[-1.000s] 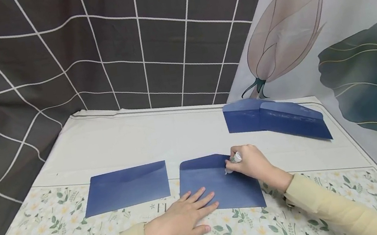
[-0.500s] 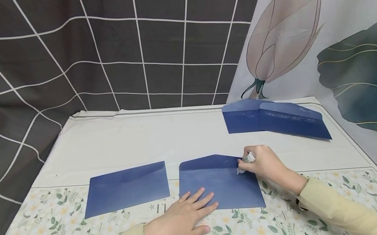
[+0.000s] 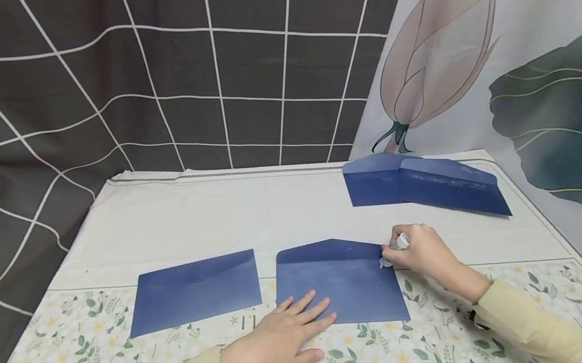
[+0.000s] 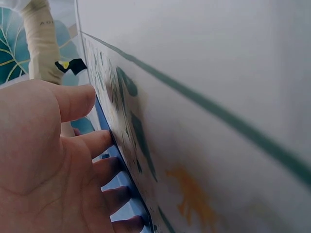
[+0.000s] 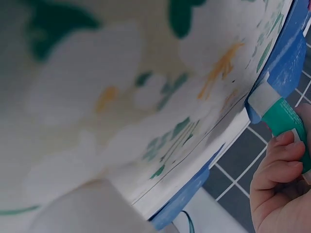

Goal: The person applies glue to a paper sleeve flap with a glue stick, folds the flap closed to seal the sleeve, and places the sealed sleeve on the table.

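Note:
A blue envelope [image 3: 364, 293] lies on the table in front of me, its flap spread away from me. My left hand [image 3: 273, 344] rests flat, fingers spread, on its lower left part. In my right hand [image 3: 426, 252] I grip a small glue bottle [image 3: 400, 242] at the envelope's right edge, near the flap's fold. The right wrist view shows its green label and white tip end [image 5: 266, 97] against the blue paper, with fingers curled round the body. Straight fingers [image 4: 99, 141] of the left hand reach the envelope's edge in the left wrist view.
Another blue envelope [image 3: 195, 293] lies to the left. At the back right, two overlapping envelopes [image 3: 450, 186] lie with flaps up and whitish smears. A flower-patterned band crosses the white tablecloth [image 3: 189, 215]. A dark grid curtain [image 3: 250, 56] hangs behind the table.
My right hand has moved rightward with the glue bottle, from the envelope's middle right to its right edge. The left hand and the envelopes have stayed in place.

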The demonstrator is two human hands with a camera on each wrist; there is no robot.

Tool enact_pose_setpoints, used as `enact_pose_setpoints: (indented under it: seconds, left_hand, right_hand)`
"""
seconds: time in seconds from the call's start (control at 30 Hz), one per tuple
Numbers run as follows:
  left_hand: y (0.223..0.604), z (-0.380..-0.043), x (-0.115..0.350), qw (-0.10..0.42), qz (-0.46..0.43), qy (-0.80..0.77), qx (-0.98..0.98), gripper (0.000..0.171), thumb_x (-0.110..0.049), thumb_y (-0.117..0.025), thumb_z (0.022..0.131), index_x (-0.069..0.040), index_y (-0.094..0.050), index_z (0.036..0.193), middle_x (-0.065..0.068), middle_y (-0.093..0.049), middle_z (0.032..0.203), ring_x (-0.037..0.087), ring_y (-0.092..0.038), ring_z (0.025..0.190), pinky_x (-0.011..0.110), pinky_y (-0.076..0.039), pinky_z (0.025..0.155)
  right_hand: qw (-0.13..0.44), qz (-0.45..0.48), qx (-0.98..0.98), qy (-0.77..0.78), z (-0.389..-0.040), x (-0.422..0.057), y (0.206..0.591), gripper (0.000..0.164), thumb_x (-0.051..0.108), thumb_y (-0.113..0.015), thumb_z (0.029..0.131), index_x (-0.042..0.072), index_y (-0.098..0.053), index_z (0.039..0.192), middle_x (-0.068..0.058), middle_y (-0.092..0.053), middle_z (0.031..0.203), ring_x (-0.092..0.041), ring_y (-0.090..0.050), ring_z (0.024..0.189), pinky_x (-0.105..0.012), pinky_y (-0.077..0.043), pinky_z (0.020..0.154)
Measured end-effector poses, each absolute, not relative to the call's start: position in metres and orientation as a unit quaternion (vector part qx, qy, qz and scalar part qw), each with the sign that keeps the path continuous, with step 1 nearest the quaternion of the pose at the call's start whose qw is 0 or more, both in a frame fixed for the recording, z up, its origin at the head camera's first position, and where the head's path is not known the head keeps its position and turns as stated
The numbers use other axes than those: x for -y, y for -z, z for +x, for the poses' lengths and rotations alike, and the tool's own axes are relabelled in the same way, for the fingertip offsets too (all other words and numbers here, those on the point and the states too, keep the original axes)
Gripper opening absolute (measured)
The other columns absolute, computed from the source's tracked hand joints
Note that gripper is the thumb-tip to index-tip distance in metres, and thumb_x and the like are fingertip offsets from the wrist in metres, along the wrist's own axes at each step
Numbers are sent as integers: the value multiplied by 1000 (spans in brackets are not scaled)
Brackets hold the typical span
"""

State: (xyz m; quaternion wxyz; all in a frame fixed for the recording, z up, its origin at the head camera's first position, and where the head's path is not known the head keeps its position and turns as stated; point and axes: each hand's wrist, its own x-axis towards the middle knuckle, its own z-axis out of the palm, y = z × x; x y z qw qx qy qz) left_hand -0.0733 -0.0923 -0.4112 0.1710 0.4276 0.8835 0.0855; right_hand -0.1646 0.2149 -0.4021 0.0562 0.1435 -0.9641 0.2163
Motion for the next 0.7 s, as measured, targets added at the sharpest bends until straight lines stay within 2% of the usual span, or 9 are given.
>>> enact_pose_setpoints:
  seconds: [0.17, 0.27, 0.4, 0.53, 0.6, 0.7]
  left_hand:
    - [410, -74, 92, 171, 427, -85, -884, 58, -47, -39, 101, -28, -24, 153, -2, -17, 161, 23, -14, 150, 51, -26, 116]
    - [408, -74, 91, 170, 423, -80, -886, 57, -47, -39, 101, -29, -26, 153, -3, -19, 161, 22, -16, 149, 49, -27, 117]
    - [404, -77, 89, 155, 418, -85, -891, 52, -45, -42, 100, -29, -36, 149, -5, -29, 157, 22, -25, 147, 47, -32, 114]
    - [402, -83, 84, 140, 413, -98, -895, 46, -44, -45, 99, -30, -46, 143, -7, -40, 152, 19, -35, 142, 45, -39, 108]
    - [401, -85, 82, 137, 411, -101, -896, 44, -44, -46, 99, -30, -48, 140, -8, -43, 150, 17, -38, 139, 45, -41, 106]
    - [400, -88, 81, 137, 411, -102, -895, 42, -45, -46, 99, -31, -50, 139, -9, -45, 148, 15, -40, 136, 43, -42, 104]
  right_hand:
    - [49, 137, 964, -221, -163, -219, 402, 11, 21, -72, 83, 15, -66, 77, 14, -24, 38, -3, -18, 38, -20, -23, 37]
    - [27, 137, 964, -225, -163, -222, 401, 16, 27, -73, 84, 13, -66, 80, 13, -25, 39, -3, -18, 38, -20, -25, 38]
    - [-54, 146, 951, -268, -169, -232, 394, 28, 37, -75, 82, 10, -66, 87, 8, -39, 43, -5, -27, 39, -22, -33, 40]
    - [-145, 157, 915, -342, -179, -247, 389, 32, 34, -71, 86, 4, -67, 94, -4, -56, 53, -11, -47, 43, -26, -44, 46]
    - [-180, 143, 896, -380, -184, -253, 387, 32, 31, -68, 89, 0, -65, 94, -8, -60, 57, -14, -53, 47, -28, -47, 48]
    - [-210, 98, 872, -432, -190, -259, 383, 30, 31, -65, 92, 1, -63, 90, -7, -61, 63, -13, -57, 52, -28, -50, 51]
